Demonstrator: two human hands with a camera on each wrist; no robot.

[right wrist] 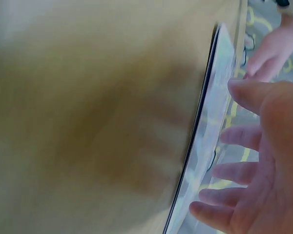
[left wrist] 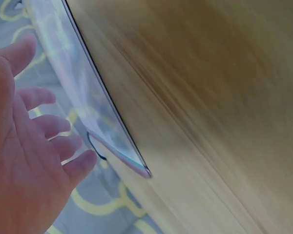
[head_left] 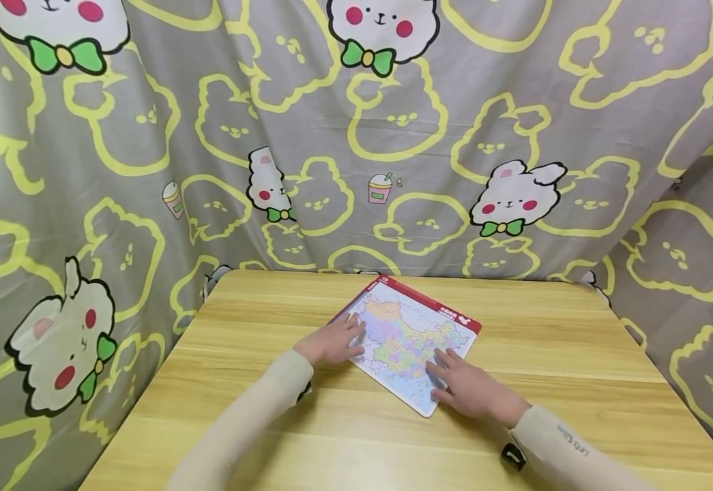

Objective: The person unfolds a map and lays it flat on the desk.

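A thin, flat map board (head_left: 402, 341) with a red strip along its far edge lies turned at an angle on the wooden table. Pastel-coloured regions and pale blue sea are printed on it. My left hand (head_left: 333, 339) is over its left edge, fingers spread and nearly straight. Over the right edge is my right hand (head_left: 469, 387), its fingers also spread. Both wrist views show the board's glossy face (left wrist: 83, 83) and thin dark side beyond the loosely extended fingers (right wrist: 224, 197). Whether the fingertips touch the board is hard to tell. Neither hand grips anything.
The wood-grain table (head_left: 362, 443) extends around the board on all sides. Behind and beside it hangs a grey curtain (head_left: 319, 129) with yellow outlines and cartoon animals. Each pale sleeve has a small black device at the wrist, such as the one (head_left: 512, 457) on the right.
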